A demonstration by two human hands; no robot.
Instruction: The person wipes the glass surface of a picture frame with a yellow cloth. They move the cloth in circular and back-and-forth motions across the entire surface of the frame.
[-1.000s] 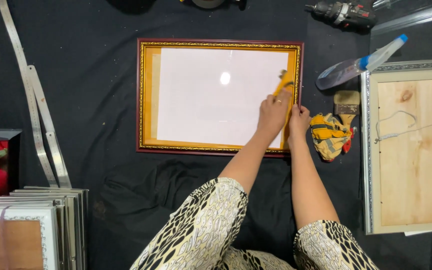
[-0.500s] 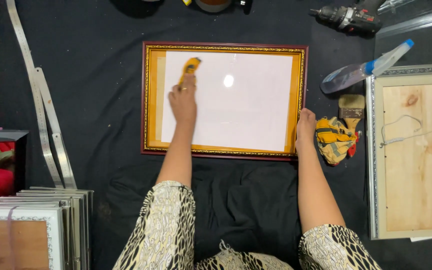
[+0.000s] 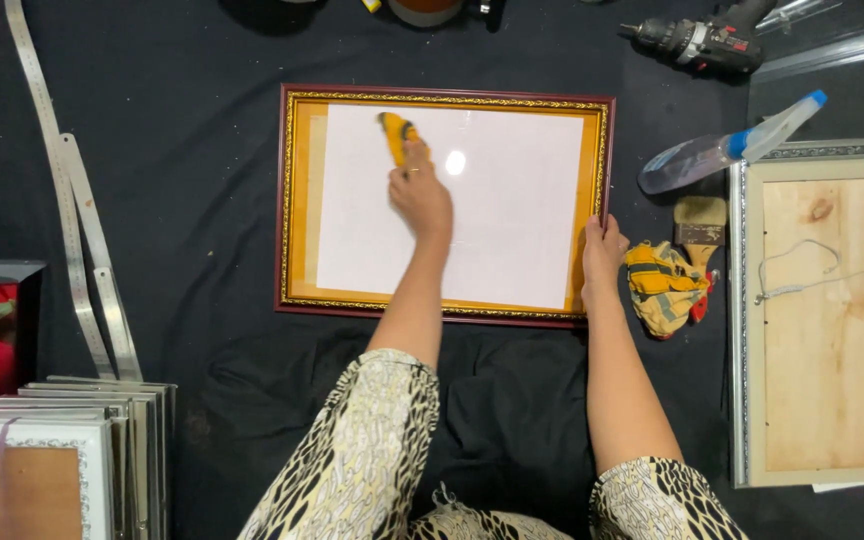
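A picture frame (image 3: pixel 444 95) with a dark red and gold border lies flat on black cloth, a white sheet under its glass. My left hand (image 3: pixel 420 198) is over the upper middle of the glass and presses a small yellow cloth (image 3: pixel 396 132) onto it with the fingertips. My right hand (image 3: pixel 602 250) grips the frame's right edge, fingers on the rim. Both forearms reach out from patterned sleeves at the bottom of the view.
Right of the frame lie a yellow rag (image 3: pixel 664 288), a paintbrush (image 3: pixel 700 222) and a spray bottle (image 3: pixel 730 152). A wood-backed frame (image 3: pixel 832 320) lies at far right, a drill (image 3: pixel 704 40) at top right. Metal rulers (image 3: pixel 77 240) and stacked frames (image 3: pixel 62 460) are at left.
My left hand swept the yellow cloth from the glass's right side over to its upper left, then back a little toward the middle. My right hand stayed on the frame's right edge.
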